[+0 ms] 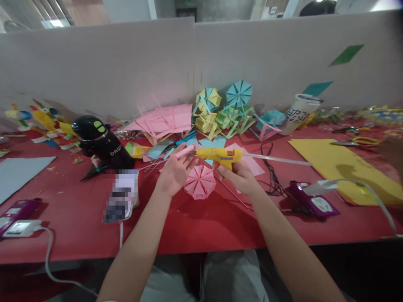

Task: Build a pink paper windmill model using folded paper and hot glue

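A yellow glue gun (217,155) with a long clear glue stick (278,159) out of its back is gripped by my right hand (237,174), its nozzle pointing left. My left hand (176,170), palm turned up, holds a small pink paper roll (184,152) between thumb and fingers, with the nozzle close to the roll's right end. Whether nozzle and roll touch is too small to tell. Below and between my hands, a round pleated pink paper piece (200,182) lies on the red table (214,230).
Folded paper models (231,117) and a pink paper structure (166,121) stand at the back. A black bottle (105,144) and a phone (122,197) are left. Right are a purple power strip (315,201), yellow sheets (343,167), scissors (359,141), a cup (300,113) and another person's hand (392,153).
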`<control>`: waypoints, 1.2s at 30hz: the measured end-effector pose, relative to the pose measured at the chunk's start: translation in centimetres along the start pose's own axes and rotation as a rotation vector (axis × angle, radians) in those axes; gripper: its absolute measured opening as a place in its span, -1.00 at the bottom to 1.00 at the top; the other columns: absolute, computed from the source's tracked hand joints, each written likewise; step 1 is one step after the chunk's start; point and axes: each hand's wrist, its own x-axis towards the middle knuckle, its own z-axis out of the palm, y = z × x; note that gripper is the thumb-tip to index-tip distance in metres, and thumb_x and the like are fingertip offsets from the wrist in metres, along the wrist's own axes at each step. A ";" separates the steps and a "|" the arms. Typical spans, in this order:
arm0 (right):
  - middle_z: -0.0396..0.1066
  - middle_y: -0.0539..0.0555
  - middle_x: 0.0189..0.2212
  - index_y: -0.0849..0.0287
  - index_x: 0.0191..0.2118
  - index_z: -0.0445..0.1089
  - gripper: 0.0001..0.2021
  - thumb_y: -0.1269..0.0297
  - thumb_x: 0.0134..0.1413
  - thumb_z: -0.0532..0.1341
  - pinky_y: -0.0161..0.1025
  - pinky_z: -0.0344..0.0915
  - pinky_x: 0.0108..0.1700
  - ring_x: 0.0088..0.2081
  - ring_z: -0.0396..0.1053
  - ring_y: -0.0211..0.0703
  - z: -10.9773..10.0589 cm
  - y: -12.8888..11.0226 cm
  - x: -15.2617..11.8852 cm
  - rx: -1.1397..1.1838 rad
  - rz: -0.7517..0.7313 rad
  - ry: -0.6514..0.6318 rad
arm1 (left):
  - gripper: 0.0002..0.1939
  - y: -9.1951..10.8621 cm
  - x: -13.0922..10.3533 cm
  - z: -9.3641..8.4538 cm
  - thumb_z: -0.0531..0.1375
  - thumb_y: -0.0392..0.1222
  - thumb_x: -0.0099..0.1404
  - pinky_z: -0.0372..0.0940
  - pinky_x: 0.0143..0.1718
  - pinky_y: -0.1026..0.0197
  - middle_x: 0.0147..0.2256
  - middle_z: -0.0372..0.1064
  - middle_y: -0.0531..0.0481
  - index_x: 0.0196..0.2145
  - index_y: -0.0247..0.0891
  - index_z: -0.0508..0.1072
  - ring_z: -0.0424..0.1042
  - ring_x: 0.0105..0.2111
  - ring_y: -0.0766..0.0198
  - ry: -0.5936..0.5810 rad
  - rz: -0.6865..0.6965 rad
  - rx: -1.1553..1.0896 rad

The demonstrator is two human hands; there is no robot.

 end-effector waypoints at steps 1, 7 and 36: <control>0.36 0.04 -0.43 0.14 -0.26 0.38 -0.61 -0.13 0.10 0.27 -0.22 0.26 -0.41 -0.48 0.27 -0.23 0.1 0.1 0.0 -0.008 -0.001 0.006 | -0.47 0.0 0.0 0.1 0.26 0.10 0.28 0.12 0.30 -0.06 0.15 0.37 -0.12 0.15 -0.13 0.40 0.31 0.20 0.08 0.001 -0.002 0.002; 0.28 0.01 -0.47 0.14 -0.28 0.34 -0.62 -0.13 0.13 0.25 -0.21 0.22 -0.41 -0.48 0.22 -0.24 0.4 -0.2 -0.2 0.018 -0.014 -0.026 | -0.38 -0.1 -0.1 0.3 0.30 0.14 0.22 0.15 0.26 -0.09 0.15 0.36 -0.12 0.17 -0.09 0.35 0.31 0.18 0.06 0.002 0.021 0.103; 0.26 0.00 -0.54 0.10 -0.35 0.31 -0.56 -0.23 0.07 0.23 -0.20 0.19 -0.43 -0.49 0.21 -0.19 0.5 -0.4 0.1 -0.149 -0.007 0.053 | -0.35 -0.2 0.1 0.3 0.19 0.32 0.23 0.22 0.22 -0.15 0.22 0.28 -0.12 0.17 -0.02 0.33 0.25 0.24 0.00 0.031 -0.004 0.240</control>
